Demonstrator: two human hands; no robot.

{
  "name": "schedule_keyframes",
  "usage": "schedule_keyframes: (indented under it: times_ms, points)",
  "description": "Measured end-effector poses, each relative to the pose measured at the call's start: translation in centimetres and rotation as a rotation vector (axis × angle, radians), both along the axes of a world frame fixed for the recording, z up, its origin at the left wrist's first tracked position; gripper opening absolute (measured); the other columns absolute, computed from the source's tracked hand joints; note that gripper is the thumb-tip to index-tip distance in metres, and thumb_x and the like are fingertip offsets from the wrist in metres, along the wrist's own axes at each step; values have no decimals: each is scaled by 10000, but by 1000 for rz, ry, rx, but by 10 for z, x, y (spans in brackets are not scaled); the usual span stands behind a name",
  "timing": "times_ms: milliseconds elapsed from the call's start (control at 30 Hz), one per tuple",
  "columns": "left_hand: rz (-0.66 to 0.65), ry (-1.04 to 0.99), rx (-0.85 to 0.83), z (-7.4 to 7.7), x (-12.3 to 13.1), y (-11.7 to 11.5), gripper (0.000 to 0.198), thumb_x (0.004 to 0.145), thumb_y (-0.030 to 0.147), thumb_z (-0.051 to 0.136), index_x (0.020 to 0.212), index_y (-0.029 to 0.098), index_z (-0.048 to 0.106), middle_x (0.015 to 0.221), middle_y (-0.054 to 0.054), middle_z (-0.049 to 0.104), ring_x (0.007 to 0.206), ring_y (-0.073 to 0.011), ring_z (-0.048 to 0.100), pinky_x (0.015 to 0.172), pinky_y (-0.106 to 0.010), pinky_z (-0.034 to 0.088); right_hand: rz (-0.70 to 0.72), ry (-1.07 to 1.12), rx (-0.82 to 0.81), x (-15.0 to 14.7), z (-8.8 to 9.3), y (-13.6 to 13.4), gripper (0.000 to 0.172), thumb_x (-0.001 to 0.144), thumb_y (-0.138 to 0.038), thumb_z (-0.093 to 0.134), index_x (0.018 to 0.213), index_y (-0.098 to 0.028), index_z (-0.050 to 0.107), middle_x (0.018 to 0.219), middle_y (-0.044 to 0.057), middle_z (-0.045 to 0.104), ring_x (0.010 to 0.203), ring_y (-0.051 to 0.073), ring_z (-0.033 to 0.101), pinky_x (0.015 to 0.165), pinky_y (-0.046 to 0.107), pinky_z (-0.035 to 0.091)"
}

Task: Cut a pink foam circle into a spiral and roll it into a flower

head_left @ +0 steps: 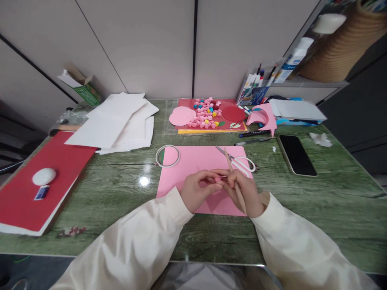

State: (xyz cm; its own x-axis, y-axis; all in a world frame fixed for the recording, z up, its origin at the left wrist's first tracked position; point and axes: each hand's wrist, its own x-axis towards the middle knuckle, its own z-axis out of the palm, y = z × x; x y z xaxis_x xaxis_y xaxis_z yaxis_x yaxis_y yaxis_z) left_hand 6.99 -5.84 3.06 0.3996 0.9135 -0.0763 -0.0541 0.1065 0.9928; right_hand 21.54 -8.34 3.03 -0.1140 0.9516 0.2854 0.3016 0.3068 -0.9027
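My left hand (198, 189) and my right hand (249, 195) meet over a pink paper sheet (175, 179). Between their fingertips is a small pink paper piece (218, 179), pinched from both sides; its exact shape is partly hidden. A slim, pale wooden stick (240, 197) also lies in my right hand, slanting past the fingers and across the palm. Just beyond the hands, white-handled scissors (246, 163) rest on the sheet's right edge. A roll of tape (167, 156) overlaps the sheet's upper left corner.
Behind the sheet, small pink paper rolls (207, 114) cover a red sheet, beside a pink paper circle (181, 116). Pens (252, 141) and a phone (296, 155) lie right. White papers (115, 121) and a red board (45, 173) occupy the left.
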Motion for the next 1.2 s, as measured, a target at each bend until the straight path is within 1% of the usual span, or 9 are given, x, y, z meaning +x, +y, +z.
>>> schedule_keyframes:
  times_ms: [167,300,567,633,767,867,967,1067,1200]
  points:
    - [-5,10,-1,0,0,0,168,654,230,642,785,139,589,819,-51,619,769,-148,548,746,-292,420,21,36,-34,0,0,1,285,761,-298,587,654,-227,333,1025,88,623,927,208,588,666,320,489]
    - [-14,24,13,1,0,-1,171,659,226,636,797,140,584,785,-38,608,735,-136,535,722,-280,416,45,93,-40,1,-2,1,284,756,-299,596,670,-225,336,1054,96,608,928,199,586,694,318,483]
    - [-26,37,21,1,1,0,181,677,269,623,795,140,578,792,-38,604,742,-134,531,720,-273,416,65,94,-62,2,-1,1,260,759,-287,595,705,-224,349,1101,109,581,913,189,585,727,321,470]
    - [-22,39,10,2,2,0,188,683,274,617,809,140,579,831,-46,613,755,-136,539,724,-275,423,62,78,-65,2,0,2,257,761,-291,593,711,-225,350,1094,106,585,911,188,585,735,324,469]
    - [-12,16,-52,3,3,0,239,676,289,620,856,134,598,899,-71,630,791,-149,559,744,-285,434,20,31,-70,4,0,2,255,760,-325,588,711,-227,358,1049,101,604,905,197,585,737,333,466]
    - [-45,-64,-130,3,3,2,278,677,313,620,885,129,618,900,-81,640,785,-154,565,732,-290,437,-6,17,-82,5,-1,3,247,765,-326,583,716,-231,360,1021,94,612,878,197,589,731,335,465]
    - [-58,-128,-203,-1,1,5,295,686,344,609,887,130,642,869,-78,651,734,-143,560,697,-288,430,-10,25,-114,4,1,3,235,775,-325,570,731,-234,358,1002,80,615,821,186,591,714,333,463]
    - [-40,-139,-252,-6,0,8,295,681,354,615,861,125,663,847,-78,660,693,-127,545,668,-271,416,13,66,-166,3,5,4,200,803,-329,532,758,-235,360,999,68,613,800,178,583,704,329,458]
    - [-33,-144,-297,-7,-1,10,295,685,362,608,827,112,673,814,-80,664,688,-123,540,664,-261,408,21,146,-222,3,9,5,138,844,-317,468,784,-235,375,997,60,615,863,181,577,739,330,448]
